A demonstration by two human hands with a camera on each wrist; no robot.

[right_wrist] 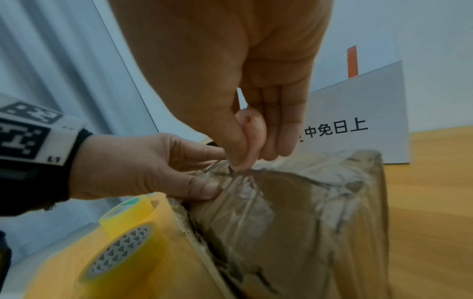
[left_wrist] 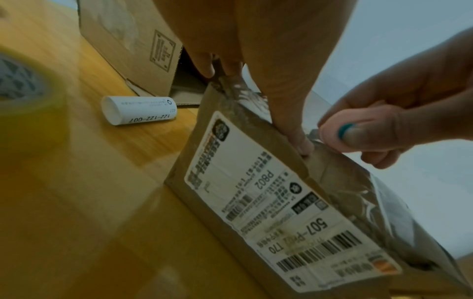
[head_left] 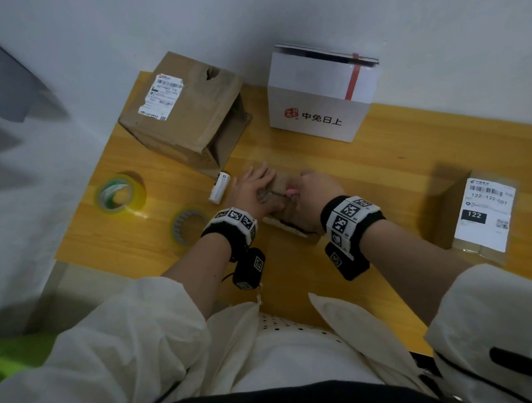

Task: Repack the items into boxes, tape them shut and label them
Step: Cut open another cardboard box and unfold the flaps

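**Desk:** What are you working on, and where is it?

**Caption:** You have a small brown parcel (head_left: 285,199) on the tabletop (head_left: 383,164), right under both hands. Old clear tape (right_wrist: 245,194) is wrinkled across its top and a used shipping label (left_wrist: 276,194) covers its side. Your right hand (head_left: 313,194) pinches a small pink-handled blade at the tape seam, grip clenched on the tool. Your left hand (head_left: 253,190) lies on the parcel beside that grip, fingers out along the top and thumb hooked at the edge, steadying it.

**Desk:** So how far along does this look?

**Caption:** Early, by my reading. You appear to be opening this parcel, so nothing from it is repacked yet. Just left of your left grip lies a white label roll (head_left: 219,187), untouched. Further left sit a green-cored tape roll (head_left: 120,193) and a clear tape roll (head_left: 188,226), both idle.

**Desk:** And the boxes?

**Caption:** Beyond your grip to the left, a worn brown carton (head_left: 186,114) lies on its side with one end gaping. Straight ahead stands a white printed box (head_left: 321,93), lid raised. Well off to the right, a labelled brown box (head_left: 476,212) looks taped and finished. Judged from that, one box may be done; packing, taping and labelling remain for the rest.
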